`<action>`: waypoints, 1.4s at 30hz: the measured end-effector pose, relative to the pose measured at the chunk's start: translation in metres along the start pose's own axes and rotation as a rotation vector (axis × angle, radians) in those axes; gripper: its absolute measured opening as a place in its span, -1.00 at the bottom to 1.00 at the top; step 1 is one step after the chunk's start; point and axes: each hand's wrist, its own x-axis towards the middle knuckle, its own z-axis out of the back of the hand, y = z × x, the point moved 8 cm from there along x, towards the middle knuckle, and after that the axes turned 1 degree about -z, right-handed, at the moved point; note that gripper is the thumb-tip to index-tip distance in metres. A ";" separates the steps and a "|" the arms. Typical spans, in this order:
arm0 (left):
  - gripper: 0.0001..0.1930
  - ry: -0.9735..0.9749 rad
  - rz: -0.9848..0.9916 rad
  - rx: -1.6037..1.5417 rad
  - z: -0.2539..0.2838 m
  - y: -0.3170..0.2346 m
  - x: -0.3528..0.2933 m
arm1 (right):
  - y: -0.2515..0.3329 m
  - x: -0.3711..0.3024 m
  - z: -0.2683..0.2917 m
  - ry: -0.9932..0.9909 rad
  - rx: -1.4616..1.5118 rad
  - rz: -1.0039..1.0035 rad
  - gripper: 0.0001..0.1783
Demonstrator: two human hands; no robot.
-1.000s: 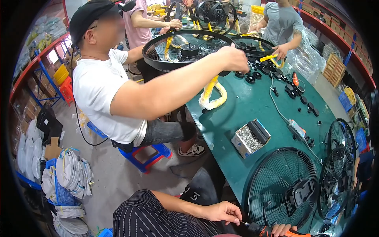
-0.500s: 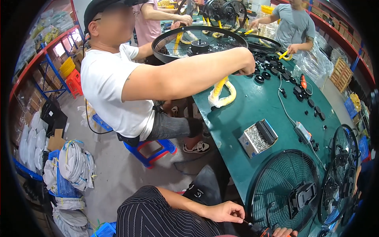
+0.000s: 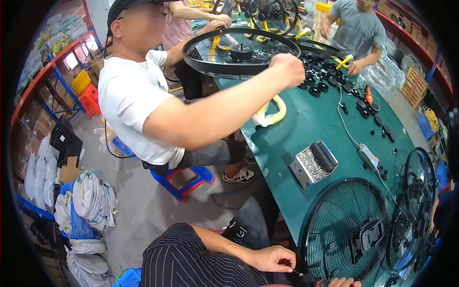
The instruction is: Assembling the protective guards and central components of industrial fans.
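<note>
My left hand (image 3: 273, 259) is low in the view beside the table edge, with thumb and forefinger curled together in a pinch. Whatever they hold is too small to make out. Just right of these fingertips is the thin bit of a dark power screwdriver (image 3: 313, 280). My right hand (image 3: 343, 282) is wrapped round the screwdriver's body, cut off by the lower edge so only some fingers show. Beyond my hands a black fan with a wire guard (image 3: 346, 225) lies on the green table (image 3: 282, 162), its dark bracket facing up.
An open box of small metal screws (image 3: 311, 167) stands behind the fan. More fan guards (image 3: 413, 205) lean at right. A power strip (image 3: 368, 155) trails a cable. Across the table, a co-worker in white (image 3: 138, 100) reaches over a large fan (image 3: 239, 52); black round parts (image 3: 330, 79) are scattered nearby.
The screwdriver has sunk slightly toward the lower edge; my left hand has barely moved. The co-worker in white has drawn the reaching arm back a little. The far-right co-worker's hands have shifted.
</note>
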 end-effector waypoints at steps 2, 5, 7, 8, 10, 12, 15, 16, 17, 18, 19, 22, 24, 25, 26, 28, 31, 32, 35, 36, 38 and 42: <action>-0.87 -0.014 -0.015 0.068 0.003 -0.010 0.002 | 0.000 0.010 -0.009 -0.013 -0.003 0.017 -0.49; -0.82 -0.125 -0.097 0.235 0.015 -0.029 0.005 | -0.004 0.021 -0.024 -0.054 -0.008 0.057 -0.52; -0.76 -0.234 -0.272 0.467 0.024 -0.051 0.010 | -0.001 0.015 -0.033 -0.175 -0.076 0.091 -0.54; -0.73 -0.212 -0.287 0.607 0.024 -0.054 0.012 | 0.001 0.006 -0.028 -0.366 -0.142 0.148 -0.58; -0.66 -0.227 -0.346 0.777 0.024 -0.061 0.019 | 0.007 0.001 -0.034 -0.368 -0.318 0.200 -0.53; -0.60 -0.236 -0.351 0.805 0.022 -0.061 0.026 | 0.015 -0.002 -0.035 -0.346 -0.352 0.271 -0.56; -0.58 -0.287 -0.376 0.878 0.015 -0.062 0.030 | 0.029 0.004 -0.046 -0.212 -0.462 0.195 -0.57; -0.57 -0.278 -0.391 0.899 0.011 -0.062 0.032 | 0.030 0.006 -0.048 -0.198 -0.467 0.185 -0.56; -0.57 -0.295 -0.422 0.918 0.010 -0.063 0.031 | 0.031 0.007 -0.051 -0.167 -0.446 0.192 -0.56; -0.56 -0.272 -0.404 0.942 0.009 -0.060 0.034 | 0.029 0.010 -0.053 -0.166 -0.470 0.177 -0.56; -0.55 -0.245 -0.397 0.986 0.008 -0.054 0.038 | 0.025 0.012 -0.048 -0.154 -0.461 0.197 -0.56; -0.54 -0.237 -0.433 0.995 0.010 -0.053 0.039 | 0.017 0.018 -0.047 -0.096 -0.493 0.159 -0.51; -0.54 -0.258 -0.459 0.987 0.013 -0.053 0.038 | 0.014 0.020 -0.043 -0.067 -0.488 0.130 -0.48; -0.54 -0.236 -0.435 0.995 0.011 -0.050 0.039 | 0.014 0.021 -0.042 -0.053 -0.504 0.118 -0.47; -0.54 -0.231 -0.428 0.988 0.011 -0.049 0.039 | 0.012 0.021 -0.040 -0.047 -0.507 0.105 -0.47; -0.47 -0.183 -0.395 0.968 0.008 -0.044 0.041 | 0.011 0.022 -0.041 -0.035 -0.520 0.103 -0.46; -0.56 -0.210 -0.388 0.944 0.010 -0.041 0.043 | 0.007 0.025 -0.044 -0.031 -0.568 0.108 -0.45; -0.56 -0.211 -0.398 0.940 0.011 -0.040 0.043 | 0.006 0.027 -0.044 -0.042 -0.586 0.098 -0.45; -0.57 -0.197 -0.377 0.910 0.013 -0.037 0.045 | 0.003 0.031 -0.045 -0.080 -0.621 0.093 -0.45; -0.58 -0.196 -0.369 0.899 0.014 -0.036 0.046 | 0.002 0.032 -0.045 -0.089 -0.629 0.095 -0.45; -0.59 -0.207 -0.370 0.878 0.016 -0.035 0.046 | 0.000 0.035 -0.046 -0.103 -0.661 0.085 -0.45; -0.61 -0.240 -0.374 0.858 0.019 -0.036 0.046 | -0.003 0.041 -0.049 -0.113 -0.685 0.084 -0.47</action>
